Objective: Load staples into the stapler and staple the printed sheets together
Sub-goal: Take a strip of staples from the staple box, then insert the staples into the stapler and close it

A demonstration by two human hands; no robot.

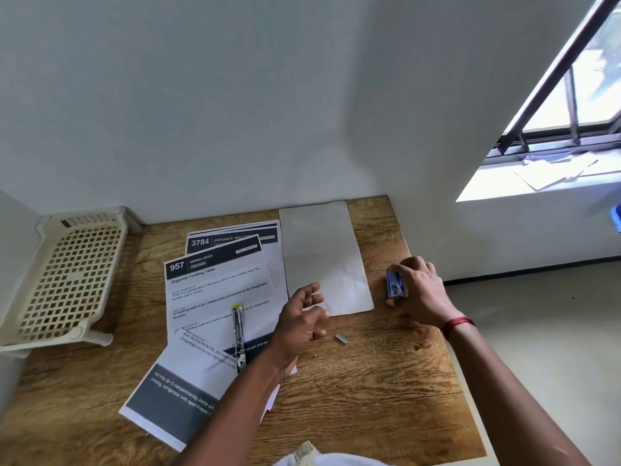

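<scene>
Several printed sheets (215, 290) lie fanned across the wooden table (369, 398). A slim metal stapler (238, 334) with a yellow tip rests on them, pointing away from me. My left hand (299, 326) hovers just right of the stapler with relaxed, slightly curled fingers, holding nothing. A short strip of staples (340, 339) lies loose on the wood between my hands. My right hand (420, 289) grips a small blue staple box (396, 284) near the table's right edge. A blank white sheet (322, 257) lies beyond my hands.
A cream plastic basket tray (67, 277) stands tilted at the table's left side against the wall. The wall runs along the table's far edge. A window (571, 105) with papers on its sill is at the upper right. Floor lies beyond the table's right edge.
</scene>
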